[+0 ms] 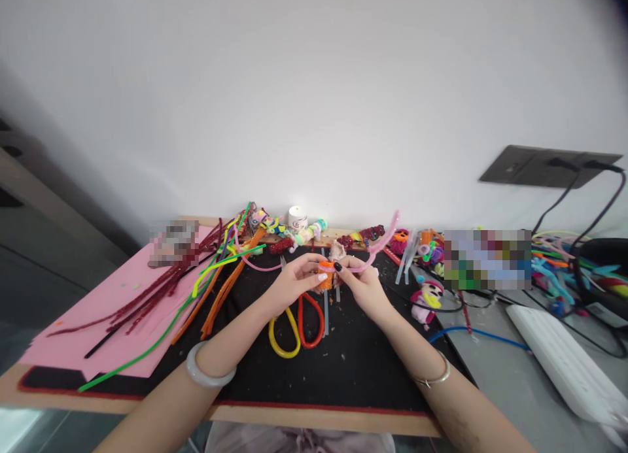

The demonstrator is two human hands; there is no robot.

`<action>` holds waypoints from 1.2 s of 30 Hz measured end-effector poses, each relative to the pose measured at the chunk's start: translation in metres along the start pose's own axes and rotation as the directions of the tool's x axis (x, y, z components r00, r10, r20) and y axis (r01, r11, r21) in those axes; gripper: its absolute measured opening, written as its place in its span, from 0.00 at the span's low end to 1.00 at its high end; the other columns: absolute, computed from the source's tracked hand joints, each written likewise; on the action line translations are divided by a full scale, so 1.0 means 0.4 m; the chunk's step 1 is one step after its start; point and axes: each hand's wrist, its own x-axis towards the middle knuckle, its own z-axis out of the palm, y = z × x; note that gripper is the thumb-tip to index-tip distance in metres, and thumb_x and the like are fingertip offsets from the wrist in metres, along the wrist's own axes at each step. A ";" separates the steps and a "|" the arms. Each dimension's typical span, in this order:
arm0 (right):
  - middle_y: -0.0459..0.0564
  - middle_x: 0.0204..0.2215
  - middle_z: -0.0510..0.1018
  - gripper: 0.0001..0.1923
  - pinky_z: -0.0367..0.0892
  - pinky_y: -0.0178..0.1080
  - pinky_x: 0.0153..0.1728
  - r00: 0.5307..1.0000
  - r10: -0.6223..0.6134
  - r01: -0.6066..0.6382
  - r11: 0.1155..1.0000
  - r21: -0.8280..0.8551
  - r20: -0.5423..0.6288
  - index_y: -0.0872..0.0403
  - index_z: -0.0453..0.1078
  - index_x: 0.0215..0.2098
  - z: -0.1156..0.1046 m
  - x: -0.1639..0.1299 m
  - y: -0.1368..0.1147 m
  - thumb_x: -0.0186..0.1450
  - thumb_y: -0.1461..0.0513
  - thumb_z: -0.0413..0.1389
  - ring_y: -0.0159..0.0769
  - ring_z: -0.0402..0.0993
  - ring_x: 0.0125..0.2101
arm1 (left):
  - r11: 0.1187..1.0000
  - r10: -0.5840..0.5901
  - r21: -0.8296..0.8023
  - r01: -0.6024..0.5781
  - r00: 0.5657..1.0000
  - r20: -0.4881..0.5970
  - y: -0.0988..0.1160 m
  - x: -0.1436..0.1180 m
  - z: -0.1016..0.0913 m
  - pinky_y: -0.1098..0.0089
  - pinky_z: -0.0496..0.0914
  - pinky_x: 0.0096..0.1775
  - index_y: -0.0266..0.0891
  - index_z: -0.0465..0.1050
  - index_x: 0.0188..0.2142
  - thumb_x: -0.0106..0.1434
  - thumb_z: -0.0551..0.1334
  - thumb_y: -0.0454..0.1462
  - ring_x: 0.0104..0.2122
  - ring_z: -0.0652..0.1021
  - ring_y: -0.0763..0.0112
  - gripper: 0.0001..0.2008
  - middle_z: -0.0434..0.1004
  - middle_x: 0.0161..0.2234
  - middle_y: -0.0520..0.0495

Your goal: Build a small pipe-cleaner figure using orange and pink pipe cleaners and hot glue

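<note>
**Tiny orange cylinder, long floppy pink stem: what could bite here**

So the small orange cylinder is up between both hands, above a black mat with red edging on a pale wooden worktop. The left hand has its grip pinched on the cylinder, thumb in front. The right hand pinches a pink fuzzy craft stem against it, and the stem runs across the upper part.

My worry is slippage: the cylinder looks smooth and there's not much to hold, so a hard tug from the right could probably twist it or pop it loose. Ease off that pinch and the band could ride up over the rim.

The loose ends are the other risk. One sticks up by a dark red tinsel bundle, and what looks like the other curls left near the bright yellow-green stems, so either might snag. Also, scissors with yellow and red loop handles lie just below, easy to knock with a wrist.
</note>
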 end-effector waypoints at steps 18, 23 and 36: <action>0.42 0.18 0.64 0.14 0.60 0.34 0.24 0.999 0.039 -0.040 0.997 0.063 0.008 0.54 0.61 0.21 0.001 -0.004 -0.013 0.62 0.56 0.52 0.29 0.61 0.19 | 0.998 0.017 -0.060 -0.019 1.000 -0.018 -0.005 0.004 0.006 0.74 0.65 0.31 0.37 0.64 0.42 0.52 0.65 0.36 0.30 0.72 0.75 0.18 0.73 0.34 0.48; 0.40 0.15 0.62 0.14 0.56 0.33 0.20 0.999 0.053 -0.053 0.998 0.017 -0.011 0.53 0.58 0.21 0.000 -0.006 -0.008 0.61 0.56 0.51 0.28 0.58 0.17 | 0.998 -0.012 -0.067 0.013 1.000 0.011 -0.003 0.001 0.010 0.76 0.63 0.28 0.38 0.62 0.41 0.49 0.67 0.35 0.25 0.69 0.79 0.21 0.71 0.30 0.52; 0.39 0.15 0.62 0.14 0.55 0.32 0.19 0.997 0.083 -0.083 0.994 0.072 0.005 0.53 0.58 0.22 0.009 -0.004 -0.001 0.60 0.54 0.52 0.27 0.57 0.16 | 0.993 -0.061 -0.102 0.064 0.998 0.029 0.002 -0.011 0.020 0.73 0.69 0.30 0.41 0.62 0.41 0.54 0.63 0.37 0.28 0.72 0.78 0.16 0.67 0.34 0.51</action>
